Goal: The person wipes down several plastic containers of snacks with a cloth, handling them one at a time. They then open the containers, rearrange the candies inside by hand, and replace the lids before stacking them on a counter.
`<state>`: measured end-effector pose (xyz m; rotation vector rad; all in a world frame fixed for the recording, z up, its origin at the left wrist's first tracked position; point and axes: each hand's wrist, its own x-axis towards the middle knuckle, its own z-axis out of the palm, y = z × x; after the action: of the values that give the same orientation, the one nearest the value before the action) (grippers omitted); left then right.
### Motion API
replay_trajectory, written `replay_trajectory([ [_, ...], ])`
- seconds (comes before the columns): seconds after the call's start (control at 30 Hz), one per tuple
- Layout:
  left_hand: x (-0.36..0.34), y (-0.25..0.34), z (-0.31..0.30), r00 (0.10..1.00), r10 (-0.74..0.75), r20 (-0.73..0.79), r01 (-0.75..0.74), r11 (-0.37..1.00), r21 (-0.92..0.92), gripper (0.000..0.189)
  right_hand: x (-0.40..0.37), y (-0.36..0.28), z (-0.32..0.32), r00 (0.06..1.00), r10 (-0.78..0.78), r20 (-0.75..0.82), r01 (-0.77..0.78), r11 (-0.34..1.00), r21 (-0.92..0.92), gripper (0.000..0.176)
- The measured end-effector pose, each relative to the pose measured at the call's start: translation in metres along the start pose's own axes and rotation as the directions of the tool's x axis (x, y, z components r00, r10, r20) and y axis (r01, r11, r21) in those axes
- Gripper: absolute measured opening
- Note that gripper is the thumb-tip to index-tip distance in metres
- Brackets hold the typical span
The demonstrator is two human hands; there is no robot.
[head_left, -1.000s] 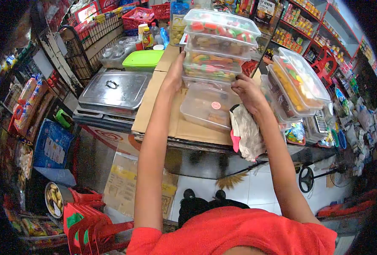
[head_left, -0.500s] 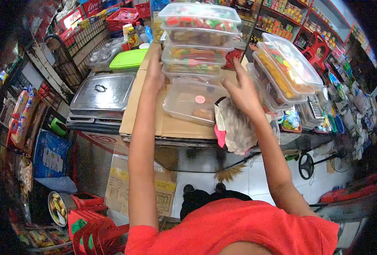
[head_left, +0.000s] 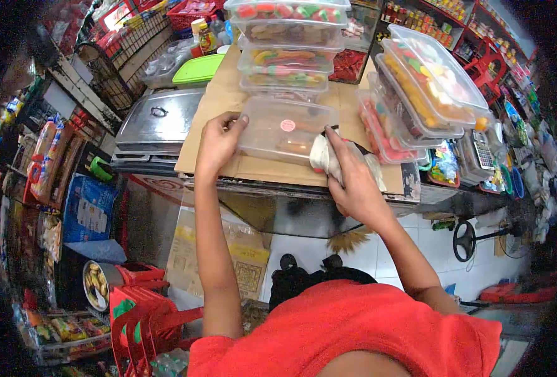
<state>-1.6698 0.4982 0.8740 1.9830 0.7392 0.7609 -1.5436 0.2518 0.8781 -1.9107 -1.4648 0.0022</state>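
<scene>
It is a crowded little shop, with packed shelves (head_left: 416,25) at the back and a worktop (head_left: 272,190) spread with flat brown cardboard (head_left: 259,173). The left hand's (head_left: 219,141) fingers grip the left end of a clear, rectangular plastic container (head_left: 266,133) with a round pinkish sticker, the thumb lying on its near corner. The right hand (head_left: 357,185) has its fingers closed on a crumpled, off-white cloth (head_left: 324,157), held against the container's right end. That container sits at the front of the worktop, between the two hands; something brownish shows dimly inside it.

Just behind it rises a tall stack of clear plastic tubs (head_left: 285,60) filled with colourful sweets. To the right, near the cloth, stands a second, slanting stack of see-through boxes (head_left: 410,97), yellow, white and red pieces inside, and beyond that a grey calculator (head_left: 483,157). Over on the left I see a shiny, silver metal lid with a handle (head_left: 172,122) and, behind it, a bright green plastic lid (head_left: 198,68). Below, a straw broom (head_left: 347,242) lies on white floor tiles (head_left: 382,264).
</scene>
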Motion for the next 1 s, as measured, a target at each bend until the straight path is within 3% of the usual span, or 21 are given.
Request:
replay_trajectory([
  [0.1, 0.006, -0.011, 0.000, 0.992, 0.040, -0.120, -0.040, 0.999, 0.000, 0.037, 0.015, 0.004, 0.005, 1.000, 0.006, 0.030, -0.010, 0.995, 0.100, 0.072],
  [0.23, 0.005, -0.015, 0.002, 0.986, 0.060, -0.158, -0.053, 0.998, 0.044, 0.036, 0.019, 0.008, 0.006, 0.999, -0.024, 0.038, 0.019, 0.992, 0.128, 0.069],
  [0.3, 0.000, -0.016, 0.005, 0.992, 0.013, -0.128, -0.037, 0.982, -0.185, 0.036, 0.018, 0.011, 0.008, 0.998, -0.048, 0.030, 0.045, 0.994, 0.104, 0.069],
  [0.33, -0.003, -0.016, 0.004, 0.991, 0.011, -0.132, -0.036, 0.982, -0.186, 0.036, 0.018, 0.012, 0.008, 0.998, -0.067, 0.020, 0.065, 0.995, 0.081, 0.068],
  [0.4, -0.011, -0.013, -0.001, 0.989, -0.142, -0.027, 0.130, 0.953, -0.273, 0.038, 0.019, 0.011, 0.008, 0.998, -0.061, 0.020, 0.059, 0.993, 0.098, 0.067],
  [0.5, -0.017, -0.012, -0.002, 0.992, -0.124, -0.009, 0.112, 0.925, -0.362, 0.040, 0.022, 0.009, 0.007, 1.000, -0.008, 0.022, 0.005, 0.992, 0.122, 0.066],
  [0.53, -0.016, -0.016, 0.001, 0.992, -0.126, -0.010, 0.114, 0.925, -0.361, 0.040, 0.022, 0.008, 0.007, 0.999, 0.042, 0.023, -0.044, 0.991, 0.129, 0.065],
  [0.6, -0.012, -0.022, 0.009, 0.996, 0.060, -0.063, -0.077, 0.948, -0.309, 0.040, 0.021, 0.007, 0.007, 0.998, 0.056, 0.016, -0.057, 0.988, 0.144, 0.065],
  [0.7, -0.011, -0.026, 0.011, 0.987, 0.107, -0.123, -0.136, 0.955, -0.262, 0.039, 0.021, 0.009, 0.006, 0.998, 0.065, 0.018, -0.067, 0.985, 0.158, 0.065],
  [0.77, -0.015, -0.023, 0.008, 0.994, 0.037, -0.103, -0.065, 0.958, -0.281, 0.038, 0.021, 0.013, 0.005, 0.998, 0.059, 0.026, -0.062, 0.986, 0.158, 0.065],
  [0.83, -0.016, -0.022, 0.007, 0.996, -0.033, -0.085, 0.007, 0.955, -0.295, 0.038, 0.020, 0.019, 0.006, 0.999, -0.047, -0.002, 0.046, 0.980, 0.195, 0.065],
  [0.93, -0.014, -0.025, 0.008, 0.989, -0.001, -0.148, -0.042, 0.956, -0.291, 0.037, 0.017, 0.021, 0.003, 1.000, 0.009, -0.002, -0.008, 0.957, 0.290, 0.064],
  [1.0, -0.016, -0.025, 0.007, 0.987, -0.064, -0.149, 0.015, 0.951, -0.309, 0.035, 0.013, 0.016, -0.002, 0.998, 0.061, -0.018, -0.051, 0.937, 0.345, 0.062],
])
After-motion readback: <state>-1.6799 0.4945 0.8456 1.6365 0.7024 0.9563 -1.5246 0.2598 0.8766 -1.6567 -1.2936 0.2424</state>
